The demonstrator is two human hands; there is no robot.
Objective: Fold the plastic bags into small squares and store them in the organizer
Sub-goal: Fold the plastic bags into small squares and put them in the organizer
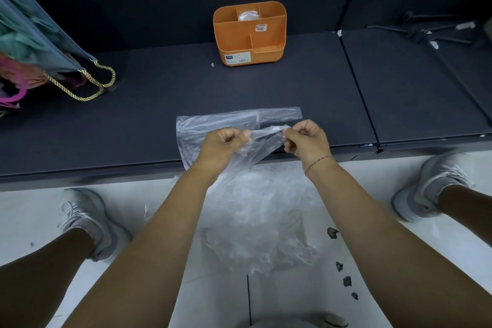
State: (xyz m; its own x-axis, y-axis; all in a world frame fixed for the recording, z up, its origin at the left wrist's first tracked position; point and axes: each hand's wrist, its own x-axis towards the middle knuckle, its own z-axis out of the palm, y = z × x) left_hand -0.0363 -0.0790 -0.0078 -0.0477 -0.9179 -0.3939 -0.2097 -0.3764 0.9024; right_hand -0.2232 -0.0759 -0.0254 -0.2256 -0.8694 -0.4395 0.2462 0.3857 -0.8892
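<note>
A clear plastic bag (229, 121) lies spread on the dark low shelf (149, 104), its near edge lifted. My left hand (223, 142) and my right hand (306, 138) each pinch that lifted edge, fists curled, a short span of film stretched between them. Below my arms, a heap of more clear bags (261, 221) sits on the white floor. The orange organizer (249, 34) stands at the back of the shelf. A folded clear bag (248, 15) is in its rear middle compartment.
A grey-blue tote with gold rope handles (87, 80) leans at the left, coloured items inside. Black metal hooks (426, 29) lie at the far right. My two feet in grey shoes (87, 218) rest on the floor on either side.
</note>
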